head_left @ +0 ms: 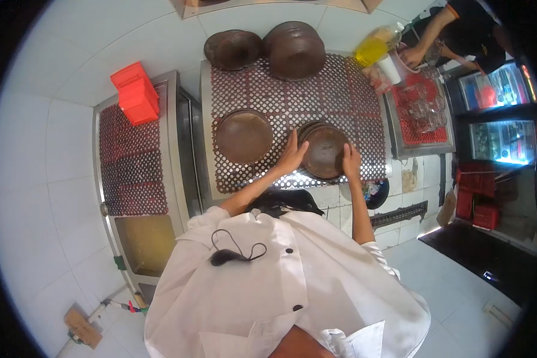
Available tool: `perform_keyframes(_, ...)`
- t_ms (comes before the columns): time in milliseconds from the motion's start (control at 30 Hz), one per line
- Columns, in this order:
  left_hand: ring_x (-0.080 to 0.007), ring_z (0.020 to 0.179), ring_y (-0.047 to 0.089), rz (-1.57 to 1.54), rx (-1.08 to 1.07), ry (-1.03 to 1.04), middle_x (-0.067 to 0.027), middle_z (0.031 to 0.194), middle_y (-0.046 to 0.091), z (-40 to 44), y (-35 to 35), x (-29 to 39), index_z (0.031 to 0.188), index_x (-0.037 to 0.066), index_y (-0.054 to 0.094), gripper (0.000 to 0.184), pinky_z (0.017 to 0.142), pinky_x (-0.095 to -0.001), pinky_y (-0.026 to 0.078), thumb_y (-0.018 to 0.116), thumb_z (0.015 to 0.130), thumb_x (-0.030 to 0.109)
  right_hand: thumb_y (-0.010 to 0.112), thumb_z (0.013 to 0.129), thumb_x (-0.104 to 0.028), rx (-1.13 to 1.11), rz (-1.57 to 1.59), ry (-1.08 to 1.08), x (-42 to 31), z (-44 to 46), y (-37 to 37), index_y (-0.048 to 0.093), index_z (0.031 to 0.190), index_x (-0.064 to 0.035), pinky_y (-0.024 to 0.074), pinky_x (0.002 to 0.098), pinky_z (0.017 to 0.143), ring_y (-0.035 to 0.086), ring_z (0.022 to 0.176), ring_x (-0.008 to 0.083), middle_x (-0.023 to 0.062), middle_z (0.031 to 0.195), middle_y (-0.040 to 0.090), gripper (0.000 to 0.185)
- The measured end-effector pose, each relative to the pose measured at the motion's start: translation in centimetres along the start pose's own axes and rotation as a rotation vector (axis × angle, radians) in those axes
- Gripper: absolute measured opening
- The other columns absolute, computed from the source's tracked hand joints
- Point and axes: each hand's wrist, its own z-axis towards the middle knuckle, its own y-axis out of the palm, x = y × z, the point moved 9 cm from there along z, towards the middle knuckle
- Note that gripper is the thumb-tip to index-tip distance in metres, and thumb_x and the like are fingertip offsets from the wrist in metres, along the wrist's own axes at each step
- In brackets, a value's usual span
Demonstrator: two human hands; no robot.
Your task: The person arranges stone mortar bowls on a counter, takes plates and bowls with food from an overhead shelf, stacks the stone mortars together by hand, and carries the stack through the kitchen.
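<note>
Plates point(326, 153) sit stacked near the front edge of the mat point(358, 89), and I see the left hand point(293, 155) and right hand point(351, 161) clamped on opposite sides. Uneven grip could let lower ones slip, I judge, though fingers underneath are hidden from me.

worktop point(207, 107): metal, perforated mat point(304, 98) on top
back: dark dishes point(293, 53)
left: brown plates point(243, 137)
right: plate stack point(327, 154), contact unclear

Left hand point(292, 156) and right hand point(352, 161) held opposite sides of a plate stack point(326, 153) on the mat point(358, 98); more plates point(243, 138) lay left, dark bowls point(295, 52) far.
</note>
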Motion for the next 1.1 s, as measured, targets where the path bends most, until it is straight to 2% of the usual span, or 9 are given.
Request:
perform_keyframes(133,-0.036,0.157,0.016,0.01,0.063,0.069,-0.0236,0.169,0.016,1.0,-0.2,0.8,0.162,0.0,0.013,0.083,0.126,-0.0417,0.016,0.04,0.107,0.056,0.044,0.108,-0.043,0.079,-0.038,0.036,2.2,-3.4,-0.3,0.045,0.15,0.0007,0.0366,0.0428,0.114,0.049,0.138,0.0412,0.0275,0.147,0.052,0.061)
perform_keyframes(200,-0.0375,0.148,0.038,-0.027,0.168,0.1,-0.025,0.159,0.039,2.2,-1.5,0.8,0.157,-0.001,0.031,0.074,0.121,-0.0432,0.029,0.051,0.104,0.047,0.042,0.108,-0.044,0.26,0.106,0.041,3.1,-5.6,0.0,0.038,0.155,-0.0009,0.0342,0.0432,0.116,0.045,0.141,0.0411,0.0282,0.153,0.046,0.064)
perform_keyframes(233,-0.0366,0.147,0.04,-0.036,0.164,0.132,-0.0236,0.158,0.041,2.8,-1.7,1.2,0.157,0.001,0.034,0.072,0.12,-0.0424,0.031,0.053,0.104,0.045,0.043,0.108,-0.044,0.222,0.123,0.141,5.0,-6.1,1.2,0.03,0.158,0.0,0.0287,0.0427,0.12,0.038,0.146,0.0395,0.0275,0.159,0.037,0.068)
perform_keyframes(367,-0.0326,0.143,0.046,-0.034,0.063,0.258,-0.0177,0.154,0.049,5.3,-1.3,3.6,0.154,0.006,0.043,0.06,0.117,-0.0392,0.036,0.055,0.105,0.039,0.043,0.109,-0.044,0.361,0.272,0.164,5.4,-7.1,4.1,0.03,0.153,0.0112,0.0271,0.0433,0.12,0.037,0.146,0.0424,0.0314,0.158,0.035,0.072)
perform_keyframes(467,-0.0281,0.144,0.044,-0.134,-0.022,0.164,-0.0174,0.154,0.05,5.8,-0.8,3.1,0.153,0.01,0.047,0.053,0.119,-0.0378,0.032,0.048,0.109,0.039,0.045,0.107,-0.041,0.366,0.31,0.238,1.4,-6.5,2.4,0.035,0.151,0.0097,0.026,0.0456,0.121,0.037,0.144,0.0432,0.0305,0.153,0.04,0.068)
perform_keyframes(600,-0.0251,0.14,0.049,-0.27,0.004,0.203,-0.0136,0.151,0.053,6.5,-0.1,1.5,0.148,0.008,0.053,0.046,0.116,-0.0345,0.036,0.045,0.11,0.033,0.047,0.107,-0.041,0.233,0.082,-0.003,0.5,-2.9,1.6,0.033,0.151,0.0092,0.0276,0.0476,0.12,0.037,0.143,0.0454,0.0312,0.152,0.04,0.069)
perform_keyframes(733,-0.027,0.141,0.047,-0.197,0.024,0.189,-0.013,0.15,0.053,6.7,-0.5,1.4,0.148,0.009,0.052,0.046,0.117,-0.0362,0.034,0.046,0.11,0.035,0.049,0.106,-0.04,0.002,0.081,-0.176,0.0,0.2,1.8,0.032,0.152,0.0103,0.0274,0.0474,0.12,0.037,0.144,0.0444,0.0321,0.154,0.039,0.071)
perform_keyframes(933,-0.0283,0.139,0.049,-0.237,0.098,0.174,-0.0186,0.151,0.051,4.5,-0.6,2.7,0.151,0.003,0.045,0.065,0.116,-0.0385,0.036,0.067,0.099,0.037,0.045,0.108,-0.038,-0.038,0.332,-0.186,1.0,1.8,1.8,0.034,0.155,0.0047,0.0297,0.0432,0.119,0.042,0.142,0.0372,0.026,0.151,0.045,0.064)
perform_keyframes(1100,-0.032,0.141,0.046,-0.217,0.283,0.231,-0.0211,0.152,0.048,3.1,-0.8,3.4,0.162,0.004,0.022,0.085,0.118,-0.0401,0.034,0.069,0.098,0.035,0.043,0.109,-0.042,-0.103,0.732,-0.157,1.3,2.4,2.3,0.034,0.156,0.0013,0.0289,0.0413,0.118,0.044,0.138,0.0312,0.0221,0.147,0.048,0.065)
